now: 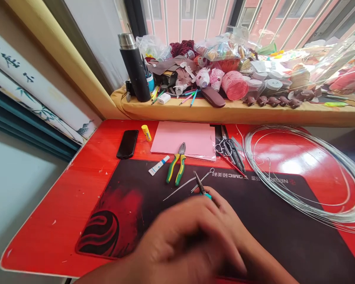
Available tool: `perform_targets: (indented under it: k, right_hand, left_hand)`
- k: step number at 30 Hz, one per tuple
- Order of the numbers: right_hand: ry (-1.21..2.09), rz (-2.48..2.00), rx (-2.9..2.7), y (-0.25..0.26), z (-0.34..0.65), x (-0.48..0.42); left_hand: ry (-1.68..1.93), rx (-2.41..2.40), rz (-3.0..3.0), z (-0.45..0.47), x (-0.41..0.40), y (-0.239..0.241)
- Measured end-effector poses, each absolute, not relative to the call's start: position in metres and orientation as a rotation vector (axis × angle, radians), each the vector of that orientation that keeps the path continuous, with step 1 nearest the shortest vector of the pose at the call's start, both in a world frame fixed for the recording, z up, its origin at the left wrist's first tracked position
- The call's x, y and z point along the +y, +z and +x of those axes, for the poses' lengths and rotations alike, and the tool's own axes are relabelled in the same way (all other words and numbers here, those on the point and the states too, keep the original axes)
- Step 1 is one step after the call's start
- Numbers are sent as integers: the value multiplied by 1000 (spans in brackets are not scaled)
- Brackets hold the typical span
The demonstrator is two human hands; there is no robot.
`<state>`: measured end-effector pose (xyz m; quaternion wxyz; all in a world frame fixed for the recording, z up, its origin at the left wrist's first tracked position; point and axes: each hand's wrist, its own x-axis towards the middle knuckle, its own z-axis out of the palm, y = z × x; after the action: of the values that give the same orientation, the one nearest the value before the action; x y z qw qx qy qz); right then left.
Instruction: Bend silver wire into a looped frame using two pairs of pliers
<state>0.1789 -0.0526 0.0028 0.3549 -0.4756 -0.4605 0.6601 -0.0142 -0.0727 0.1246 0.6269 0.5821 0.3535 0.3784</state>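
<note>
My two hands overlap low in the middle, over the black desk mat (278, 221). My right hand (225, 211) is closed on small teal-handled pliers (200, 184), whose thin jaws point up and left. The jaws lie across a bent piece of wire (180, 187) with a small loop at its upper right end. In front of it, my left hand (174, 240) is smeared by motion, so its fingers are unclear. It covers most of the right hand.
On the red table (62, 205) lie green-and-yellow pliers (176, 166), a white glue tube (159, 165), a black phone (127, 144), a yellow glue stick (146, 133), pink paper (185, 140), scissors (225, 148) and a big wire coil (301, 173). A black flask (134, 69) stands on the cluttered sill.
</note>
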Motion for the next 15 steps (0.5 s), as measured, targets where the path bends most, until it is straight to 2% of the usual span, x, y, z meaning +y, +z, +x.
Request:
perform_targets:
  k: [3, 6, 9, 15]
  right_hand:
    - [1738, -1218, -1183, 5, 181, -52]
    - [1744, -1201, -1104, 6, 180, -51]
    - [1762, -1150, -958, 7, 177, -48]
    - [1867, -1016, -670, 16, 168, -42]
  left_hand:
    - [1072, 1216, 1358, -29, -41, 97]
    - [1224, 1357, 1099, -39, -21, 57]
    - [1311, 1266, 751, -39, -20, 29]
    - [911, 704, 574, -18, -23, 9]
